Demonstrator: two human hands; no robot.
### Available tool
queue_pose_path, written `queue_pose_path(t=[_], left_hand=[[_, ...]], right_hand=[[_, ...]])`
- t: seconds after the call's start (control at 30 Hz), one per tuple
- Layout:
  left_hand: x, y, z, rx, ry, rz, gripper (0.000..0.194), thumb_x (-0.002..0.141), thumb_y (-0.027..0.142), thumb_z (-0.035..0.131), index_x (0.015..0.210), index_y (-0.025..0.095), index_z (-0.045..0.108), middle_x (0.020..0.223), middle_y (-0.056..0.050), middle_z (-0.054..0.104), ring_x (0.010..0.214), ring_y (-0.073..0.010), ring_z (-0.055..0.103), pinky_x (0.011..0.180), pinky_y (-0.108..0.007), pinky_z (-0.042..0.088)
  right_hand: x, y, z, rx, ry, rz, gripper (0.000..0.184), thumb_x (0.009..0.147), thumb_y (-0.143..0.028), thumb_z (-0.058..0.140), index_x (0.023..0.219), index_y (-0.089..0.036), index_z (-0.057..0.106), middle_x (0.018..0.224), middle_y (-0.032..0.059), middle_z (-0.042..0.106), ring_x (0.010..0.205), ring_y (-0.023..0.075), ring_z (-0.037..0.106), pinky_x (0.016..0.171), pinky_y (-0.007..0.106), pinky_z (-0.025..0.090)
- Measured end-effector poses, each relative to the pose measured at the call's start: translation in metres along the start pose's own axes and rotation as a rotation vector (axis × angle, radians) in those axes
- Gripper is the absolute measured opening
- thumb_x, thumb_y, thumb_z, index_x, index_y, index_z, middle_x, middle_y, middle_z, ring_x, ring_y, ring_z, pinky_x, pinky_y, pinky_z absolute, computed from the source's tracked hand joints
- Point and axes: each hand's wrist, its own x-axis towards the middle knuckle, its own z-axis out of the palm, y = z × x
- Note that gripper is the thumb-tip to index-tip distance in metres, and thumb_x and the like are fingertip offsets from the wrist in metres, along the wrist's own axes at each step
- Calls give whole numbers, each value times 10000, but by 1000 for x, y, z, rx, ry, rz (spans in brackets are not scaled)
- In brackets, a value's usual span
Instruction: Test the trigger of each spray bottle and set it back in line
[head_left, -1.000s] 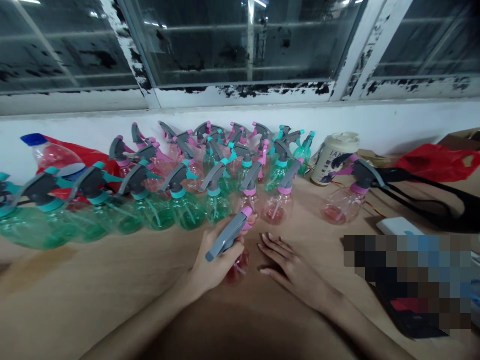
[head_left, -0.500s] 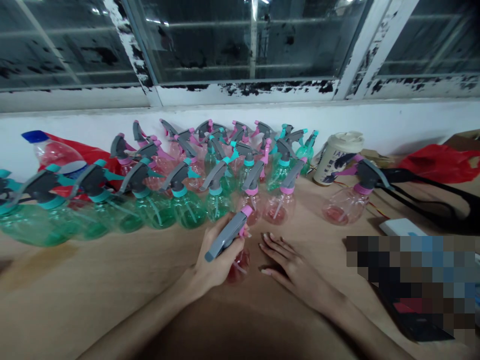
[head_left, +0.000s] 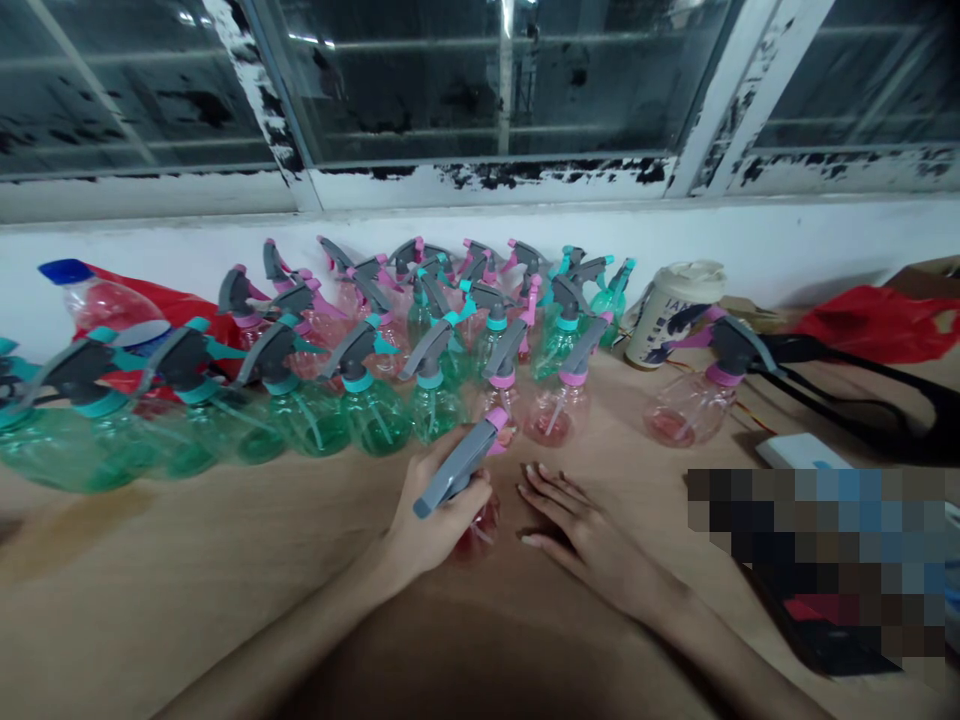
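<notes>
One pink spray bottle [head_left: 459, 466], in front of the lined-up bottles [head_left: 375, 416], is what I have the left hand [head_left: 441, 526] clamped round, the right hand [head_left: 583, 532] resting fingers-apart on the table [head_left: 225, 580], seemingly a holding step whose next move calls for steadiness.

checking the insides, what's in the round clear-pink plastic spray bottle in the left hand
A thin, pale tube shows in the bottle, low down. The left hand covers much of its upper part; whether there's liquid is unclear.
</notes>
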Motion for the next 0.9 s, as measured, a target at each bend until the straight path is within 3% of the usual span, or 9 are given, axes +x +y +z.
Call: queue_pose_path(t=[0.47,0.67,0.9], left_hand=[[-1,0,0,-4,11,17,66,702,155,479,727,199,522,600,52,507,526,-109,483,538,-238,423],[0,1,-1,-24,-60,-32,131,717,155,457,810,200,538,582,59,468,486,-106,425,489,-234,386],[-2,1,-2,-56,-23,16,165,714,163,487,847,209,574,578,61,493,489,-108,446,490,-236,405]], right_hand=[[-1,3,3,-2,5,-11,536,882,-424,463,1368,-227,350,1429,50,358,1320,211,298,1082,451,281],[0,4,3,6,4,-19,532,882,-436,458,1362,-228,362,1431,52,356,1321,213,297,1077,457,287],[0,3,3,11,8,-23,532,884,-427,457,1364,-219,357,1430,59,354,1319,209,300,1076,457,289]])
